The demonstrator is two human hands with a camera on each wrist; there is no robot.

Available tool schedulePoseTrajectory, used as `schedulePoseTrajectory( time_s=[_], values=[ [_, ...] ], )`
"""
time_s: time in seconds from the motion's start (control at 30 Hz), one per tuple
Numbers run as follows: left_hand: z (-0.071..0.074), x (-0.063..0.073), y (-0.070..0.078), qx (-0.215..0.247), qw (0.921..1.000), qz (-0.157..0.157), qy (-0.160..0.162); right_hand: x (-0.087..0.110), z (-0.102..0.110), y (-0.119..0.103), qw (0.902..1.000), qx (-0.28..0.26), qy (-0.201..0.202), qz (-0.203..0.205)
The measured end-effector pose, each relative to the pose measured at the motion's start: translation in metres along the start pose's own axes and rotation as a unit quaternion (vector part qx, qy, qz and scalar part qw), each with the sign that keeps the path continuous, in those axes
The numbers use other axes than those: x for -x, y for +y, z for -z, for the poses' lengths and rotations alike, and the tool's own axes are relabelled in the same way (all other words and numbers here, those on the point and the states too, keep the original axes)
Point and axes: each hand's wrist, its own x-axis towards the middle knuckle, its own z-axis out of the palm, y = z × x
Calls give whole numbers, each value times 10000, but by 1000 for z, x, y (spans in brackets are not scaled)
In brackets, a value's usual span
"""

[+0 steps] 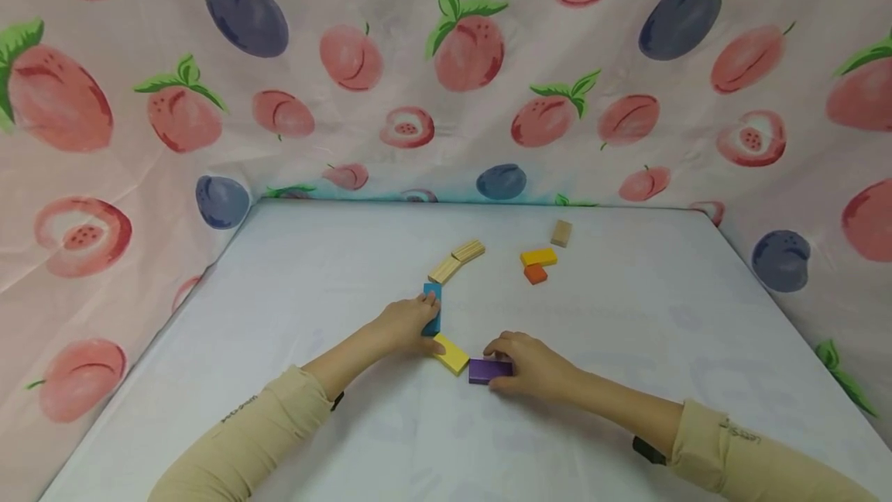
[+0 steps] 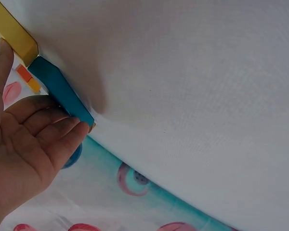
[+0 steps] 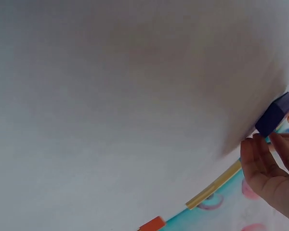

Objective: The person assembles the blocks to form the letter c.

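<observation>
On the white tabletop, several blocks lie end to end in a curve. My left hand (image 1: 407, 324) rests its fingers along the blue block (image 1: 433, 324), while its thumb touches the yellow block (image 1: 451, 355). The left wrist view shows those fingers (image 2: 62, 139) fairly straight against the blue block's side. With thumb and fingers, my right hand (image 1: 533, 366) pinches the right end of the purple block (image 1: 488, 371), whose left end is beside the yellow block. In the right wrist view, the purple block (image 3: 274, 115) is at the fingertips. Two striped wooden blocks (image 1: 456, 260) continue the curve beyond the blue one.
Farther back on the right lie an orange-yellow block (image 1: 539, 257), a small orange block (image 1: 535, 274) touching it, and a plain wooden block (image 1: 561, 233). A fruit-print cloth (image 1: 446, 153) stands around the back and sides of the table (image 1: 313, 254).
</observation>
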Motion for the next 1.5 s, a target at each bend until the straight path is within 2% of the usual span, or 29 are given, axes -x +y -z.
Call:
schedulePoseTrajectory(
  time_s=[0.4,0.6,0.77,1.1,1.5],
  values=[
    [0,0,0,-18,10000,-11,48,0,11,11,9993,-136,73,-352],
    [4,1,0,95,9999,24,69,-6,26,21,9997,-157,148,-147],
    [2,0,-1,109,9999,31,55,-10,34,30,9995,92,273,-85],
    [-2,1,-1,86,9999,-26,77,-18,41,54,9949,278,958,-147],
    [-2,-1,0,104,9999,15,36,-28,54,84,9887,60,1400,-526]
  ],
)
